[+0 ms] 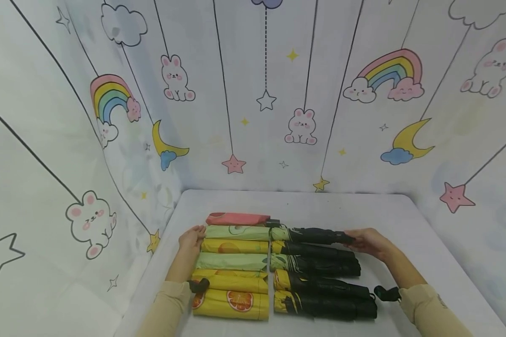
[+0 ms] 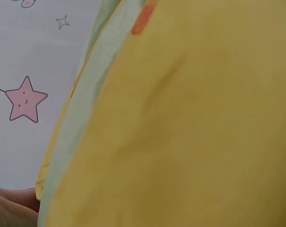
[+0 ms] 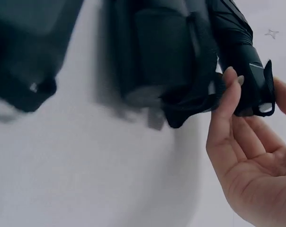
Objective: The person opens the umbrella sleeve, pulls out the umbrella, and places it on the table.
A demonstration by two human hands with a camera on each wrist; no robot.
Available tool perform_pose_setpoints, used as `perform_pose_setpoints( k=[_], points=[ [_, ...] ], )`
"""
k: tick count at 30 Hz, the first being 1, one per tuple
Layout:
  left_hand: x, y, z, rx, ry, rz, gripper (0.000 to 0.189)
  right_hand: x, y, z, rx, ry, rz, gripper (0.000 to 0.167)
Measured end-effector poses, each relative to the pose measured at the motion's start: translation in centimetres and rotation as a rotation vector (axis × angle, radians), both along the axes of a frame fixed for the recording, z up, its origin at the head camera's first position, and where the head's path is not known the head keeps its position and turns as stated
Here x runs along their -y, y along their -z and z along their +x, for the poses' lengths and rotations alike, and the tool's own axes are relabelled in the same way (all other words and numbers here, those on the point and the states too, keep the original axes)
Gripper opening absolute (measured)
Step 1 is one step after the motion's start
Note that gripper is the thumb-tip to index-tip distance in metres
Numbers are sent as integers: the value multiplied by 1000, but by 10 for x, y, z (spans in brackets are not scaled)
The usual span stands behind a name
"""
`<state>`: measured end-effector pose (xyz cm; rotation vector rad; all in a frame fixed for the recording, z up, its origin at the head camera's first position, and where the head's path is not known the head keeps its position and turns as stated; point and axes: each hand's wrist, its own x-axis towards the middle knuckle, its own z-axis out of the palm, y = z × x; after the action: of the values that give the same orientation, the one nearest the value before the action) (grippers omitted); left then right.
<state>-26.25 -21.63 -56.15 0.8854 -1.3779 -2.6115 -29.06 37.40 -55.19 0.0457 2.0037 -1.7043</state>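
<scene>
Two columns of fabric rolls lie side by side. My left hand (image 1: 192, 236) touches the left end of a light green fabric roll (image 1: 236, 232) in the left column; its fingertips are partly hidden. The left wrist view is mostly filled by yellow fabric (image 2: 181, 132), with part of the left hand (image 2: 13, 208) at the lower left corner. My right hand (image 1: 368, 241) holds the handle end of the farthest folded umbrella (image 1: 316, 235) in the right column, black with a green end. In the right wrist view, the right hand (image 3: 252, 165) has thumb and fingers around the black handle (image 3: 247, 80).
Nearer in the left column are yellow and green rolls, including one with orange slices (image 1: 240, 302); a red roll (image 1: 238, 218) lies farthest. Nearer in the right column are several black umbrellas (image 1: 329, 304). All lie on a white table (image 1: 329, 203) before a cartoon-printed backdrop (image 1: 253, 131).
</scene>
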Motion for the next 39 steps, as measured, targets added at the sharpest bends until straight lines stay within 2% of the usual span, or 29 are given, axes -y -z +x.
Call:
perform_pose_setpoints(
  k=[8, 10, 15, 19, 22, 25, 31, 33, 39],
  points=[
    [0, 3, 1, 4, 8, -52, 66, 7, 8, 2, 7, 113, 179, 56],
    [0, 2, 2, 10, 5, -71, 65, 8, 7, 3, -31, 101, 258, 56],
    [-1, -1, 2, 35, 5, -107, 62, 12, 4, 8, -146, 99, 412, 42],
    [1, -3, -1, 46, 18, -85, 63, 15, 2, 11, -199, 106, 458, 38],
    [4, -5, -5, 48, 22, -56, 66, 18, 1, 10, -238, 96, 521, 41],
    [7, -7, -8, 51, 53, -58, 66, 22, -2, 8, -279, 99, 609, 43],
    [11, -7, -13, 54, 105, -124, 60, 27, -9, 6, -312, 79, 792, 44],
    [12, -7, -14, 52, 107, -132, 60, 28, -9, 5, -322, 73, 812, 43],
    [14, -12, -11, 55, 102, -138, 61, 43, -14, 4, -427, 66, 808, 39]
  ],
)
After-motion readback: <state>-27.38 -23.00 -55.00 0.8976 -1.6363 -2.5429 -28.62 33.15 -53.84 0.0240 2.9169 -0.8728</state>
